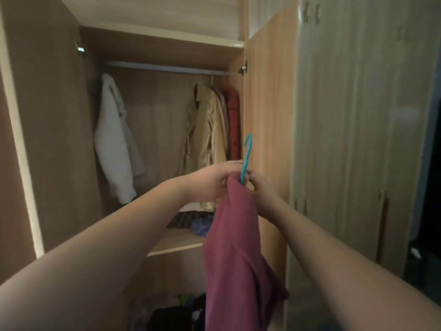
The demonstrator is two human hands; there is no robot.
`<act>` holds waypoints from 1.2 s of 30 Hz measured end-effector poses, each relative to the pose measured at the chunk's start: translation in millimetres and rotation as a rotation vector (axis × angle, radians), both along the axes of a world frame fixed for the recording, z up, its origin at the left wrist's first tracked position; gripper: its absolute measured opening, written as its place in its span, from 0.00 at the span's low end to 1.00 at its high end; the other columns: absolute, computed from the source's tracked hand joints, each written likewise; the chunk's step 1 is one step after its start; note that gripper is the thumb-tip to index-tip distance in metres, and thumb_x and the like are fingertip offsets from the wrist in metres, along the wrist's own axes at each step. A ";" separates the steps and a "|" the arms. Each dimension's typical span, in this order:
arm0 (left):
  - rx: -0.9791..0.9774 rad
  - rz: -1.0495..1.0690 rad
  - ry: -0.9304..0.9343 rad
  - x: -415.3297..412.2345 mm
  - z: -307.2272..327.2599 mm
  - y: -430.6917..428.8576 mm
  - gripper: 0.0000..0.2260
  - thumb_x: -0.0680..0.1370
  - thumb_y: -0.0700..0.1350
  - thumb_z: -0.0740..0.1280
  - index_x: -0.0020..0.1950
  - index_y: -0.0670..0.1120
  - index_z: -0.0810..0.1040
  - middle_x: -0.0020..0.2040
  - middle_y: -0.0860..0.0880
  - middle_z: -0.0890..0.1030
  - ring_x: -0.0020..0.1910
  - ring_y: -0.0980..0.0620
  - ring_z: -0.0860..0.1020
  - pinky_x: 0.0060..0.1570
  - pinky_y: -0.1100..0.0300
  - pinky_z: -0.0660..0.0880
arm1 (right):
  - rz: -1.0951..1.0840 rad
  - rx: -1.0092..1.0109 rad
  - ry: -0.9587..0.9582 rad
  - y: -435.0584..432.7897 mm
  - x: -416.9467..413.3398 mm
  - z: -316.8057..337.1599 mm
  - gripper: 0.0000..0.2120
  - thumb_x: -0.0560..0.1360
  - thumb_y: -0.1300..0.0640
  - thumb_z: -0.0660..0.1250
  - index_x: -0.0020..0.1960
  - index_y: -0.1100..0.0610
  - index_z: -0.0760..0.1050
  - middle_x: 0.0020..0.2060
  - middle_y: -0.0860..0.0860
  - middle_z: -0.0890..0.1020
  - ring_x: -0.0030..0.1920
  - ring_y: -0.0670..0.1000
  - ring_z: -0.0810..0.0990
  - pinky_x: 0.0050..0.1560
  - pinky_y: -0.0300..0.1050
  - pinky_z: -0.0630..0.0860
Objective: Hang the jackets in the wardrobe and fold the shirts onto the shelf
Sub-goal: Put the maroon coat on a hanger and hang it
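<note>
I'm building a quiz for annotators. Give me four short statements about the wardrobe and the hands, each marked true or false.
1. The left hand and the right hand both grip the dark pink garment at the neck of the teal hanger. True.
2. The hanger's hook is over the rail. False: it is held well below the rail.
3. A white jacket hangs near the rail's left end. True.
4. The shelf holds nothing. False: a blue bundle and a dark cloth lie on it.
</note>
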State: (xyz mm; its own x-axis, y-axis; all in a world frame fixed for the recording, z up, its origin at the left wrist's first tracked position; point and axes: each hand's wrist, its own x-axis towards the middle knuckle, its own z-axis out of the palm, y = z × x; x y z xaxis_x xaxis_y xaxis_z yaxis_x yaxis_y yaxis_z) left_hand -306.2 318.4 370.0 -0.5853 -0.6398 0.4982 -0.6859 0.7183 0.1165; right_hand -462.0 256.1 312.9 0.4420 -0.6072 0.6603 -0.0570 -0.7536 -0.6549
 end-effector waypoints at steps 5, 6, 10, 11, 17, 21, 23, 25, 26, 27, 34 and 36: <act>0.016 0.189 0.133 67.5 -32.7 -57.0 0.09 0.76 0.33 0.68 0.54 0.43 0.79 0.53 0.49 0.82 0.54 0.50 0.80 0.59 0.53 0.75 | -0.035 0.151 0.142 -79.7 55.7 -15.9 0.16 0.73 0.55 0.73 0.60 0.54 0.78 0.54 0.49 0.85 0.57 0.49 0.81 0.63 0.46 0.76; 0.009 0.248 0.136 83.8 -36.2 -67.4 0.09 0.75 0.34 0.68 0.54 0.43 0.79 0.51 0.48 0.83 0.53 0.48 0.81 0.56 0.52 0.76 | -0.086 0.196 0.195 -97.3 58.6 -16.3 0.16 0.76 0.57 0.72 0.63 0.57 0.78 0.57 0.54 0.83 0.59 0.53 0.81 0.64 0.52 0.76; -0.031 0.564 0.017 148.3 -43.1 -108.6 0.09 0.70 0.51 0.65 0.49 0.52 0.73 0.44 0.53 0.80 0.47 0.46 0.80 0.45 0.53 0.75 | -0.023 0.461 0.128 -151.4 64.3 -1.7 0.14 0.83 0.50 0.60 0.51 0.58 0.79 0.46 0.57 0.84 0.45 0.54 0.85 0.46 0.54 0.83; -0.037 0.640 -0.032 162.4 -43.6 -121.4 0.10 0.72 0.54 0.65 0.50 0.53 0.72 0.45 0.54 0.80 0.47 0.46 0.80 0.45 0.53 0.74 | 0.040 0.508 0.149 -159.2 67.8 5.6 0.18 0.83 0.46 0.58 0.50 0.58 0.79 0.43 0.56 0.84 0.40 0.53 0.85 0.40 0.51 0.83; -0.118 0.851 0.000 216.6 -33.9 -201.3 0.09 0.76 0.54 0.68 0.49 0.53 0.69 0.47 0.52 0.80 0.50 0.45 0.79 0.46 0.52 0.74 | -0.126 -0.021 0.693 -227.6 122.8 24.2 0.24 0.78 0.32 0.52 0.52 0.49 0.77 0.45 0.49 0.83 0.43 0.52 0.84 0.48 0.51 0.81; -0.233 0.932 -0.020 242.3 -26.0 -241.5 0.09 0.76 0.54 0.66 0.49 0.54 0.67 0.48 0.51 0.81 0.50 0.44 0.79 0.41 0.54 0.69 | -0.084 -0.154 0.693 -300.0 168.8 22.3 0.25 0.78 0.32 0.53 0.61 0.48 0.75 0.56 0.47 0.82 0.56 0.50 0.80 0.59 0.49 0.75; -0.282 0.954 -0.012 255.5 -20.1 -255.6 0.09 0.76 0.53 0.66 0.49 0.53 0.67 0.47 0.51 0.81 0.48 0.43 0.79 0.40 0.53 0.70 | -0.041 -0.162 0.674 -327.9 193.2 21.3 0.30 0.78 0.32 0.54 0.71 0.50 0.70 0.65 0.48 0.77 0.64 0.51 0.76 0.60 0.46 0.72; -0.322 0.968 0.001 270.6 -12.1 -268.9 0.10 0.76 0.52 0.66 0.48 0.53 0.66 0.45 0.50 0.80 0.47 0.42 0.79 0.39 0.52 0.70 | -0.031 -0.183 0.622 -352.1 217.8 25.6 0.30 0.79 0.34 0.55 0.72 0.52 0.68 0.67 0.51 0.76 0.65 0.52 0.76 0.60 0.46 0.72; -0.337 0.965 0.008 277.6 -6.7 -274.5 0.10 0.76 0.52 0.66 0.47 0.53 0.65 0.45 0.50 0.80 0.47 0.42 0.79 0.38 0.53 0.69 | -0.044 -0.218 0.582 -361.6 227.8 29.5 0.28 0.79 0.35 0.56 0.69 0.53 0.70 0.64 0.52 0.78 0.63 0.53 0.77 0.58 0.46 0.72; -0.349 0.956 0.017 285.6 -0.2 -280.7 0.11 0.77 0.52 0.67 0.47 0.54 0.63 0.44 0.49 0.80 0.46 0.42 0.79 0.38 0.53 0.68 | -0.072 -0.280 0.538 -370.9 237.3 35.0 0.23 0.80 0.37 0.56 0.63 0.53 0.72 0.60 0.53 0.80 0.60 0.55 0.79 0.54 0.47 0.73; -0.650 0.867 -0.001 363.2 34.7 -337.1 0.24 0.71 0.63 0.67 0.60 0.55 0.66 0.47 0.46 0.82 0.44 0.43 0.81 0.36 0.56 0.72 | -0.481 -1.045 0.250 -425.0 293.6 89.3 0.14 0.78 0.41 0.55 0.47 0.53 0.61 0.41 0.51 0.75 0.32 0.58 0.80 0.28 0.45 0.59; -0.738 0.840 -0.005 385.9 39.6 -357.6 0.28 0.70 0.64 0.68 0.65 0.56 0.65 0.55 0.50 0.80 0.50 0.49 0.79 0.43 0.56 0.76 | -0.579 -1.124 0.240 -444.0 310.7 108.9 0.15 0.79 0.42 0.56 0.48 0.55 0.64 0.41 0.52 0.75 0.30 0.57 0.79 0.26 0.44 0.57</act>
State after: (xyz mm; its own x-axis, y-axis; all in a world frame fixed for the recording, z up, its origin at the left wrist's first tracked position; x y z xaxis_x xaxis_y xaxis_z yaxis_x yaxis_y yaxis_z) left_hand 79.7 -39.2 409.7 -0.1096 -0.3819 0.9177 -0.9851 -0.0811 -0.1514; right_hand -151.3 -187.9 421.9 0.4801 0.0855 0.8730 -0.5871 -0.7082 0.3922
